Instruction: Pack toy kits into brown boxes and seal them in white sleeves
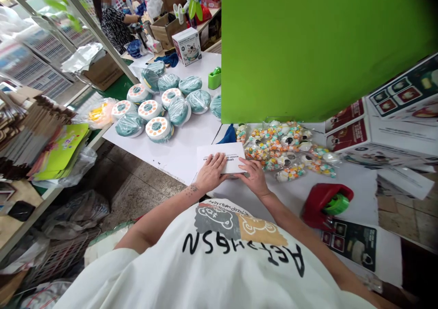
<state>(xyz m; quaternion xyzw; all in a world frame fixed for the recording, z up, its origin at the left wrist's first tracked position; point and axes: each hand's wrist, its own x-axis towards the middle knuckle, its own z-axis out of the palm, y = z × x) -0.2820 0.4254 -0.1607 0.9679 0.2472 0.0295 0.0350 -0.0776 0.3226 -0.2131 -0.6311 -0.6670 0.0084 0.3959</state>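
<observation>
Left hand (210, 173): lying flat, fingers spread, on a white card (222, 156).
Right hand (255, 177): flat on the card's lower right corner, unclenched.
Card print: "ROCKET" legible, the rest too small.
Card place: on the tabletop (294, 193), just beside clear bags of multicoloured beads (277, 151).

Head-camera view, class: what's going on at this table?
A person has the left hand and right hand on a white printed card lying on a white table. Small bags of multicoloured balls lie beside it, round teal-and-white items in plastic further along. A co-worker stands beyond.
</observation>
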